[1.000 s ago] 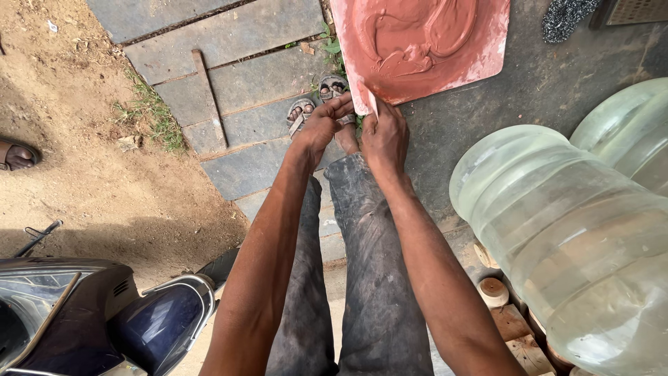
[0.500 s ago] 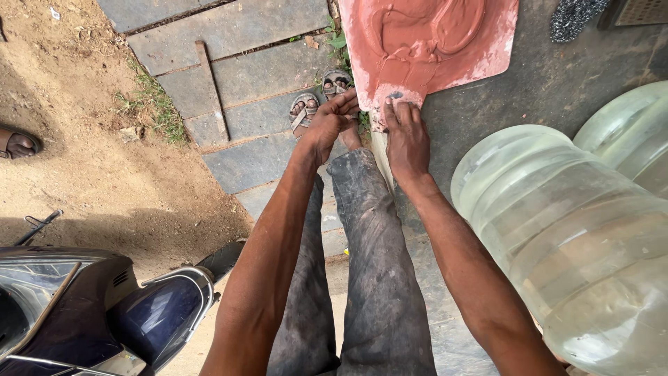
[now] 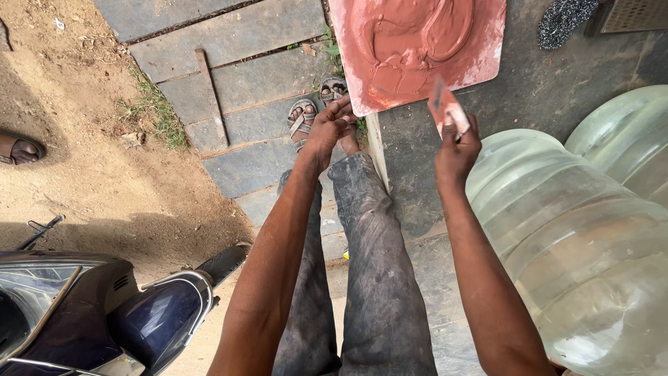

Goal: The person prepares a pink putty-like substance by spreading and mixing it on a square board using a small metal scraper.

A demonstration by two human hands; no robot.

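A flat board smeared with red-brown paste lies on the ground at the top. My left hand grips the board's near left corner, above my sandalled feet. My right hand is raised to the right of that corner and is closed on a small flat scraper coated with the same red paste. The scraper's blade points up at the board's lower edge. My legs in dusty grey trousers stretch down the middle.
Two large clear water jugs lie at the right. A dark blue scooter stands at the lower left. Grey stone slabs with a thin rod lie ahead, sandy soil to the left. Another person's sandalled foot shows at the left edge.
My right hand has left the board's near edge and swung right and up, now holding the paste-covered scraper clear of my left hand. The left hand stays at the board's corner.
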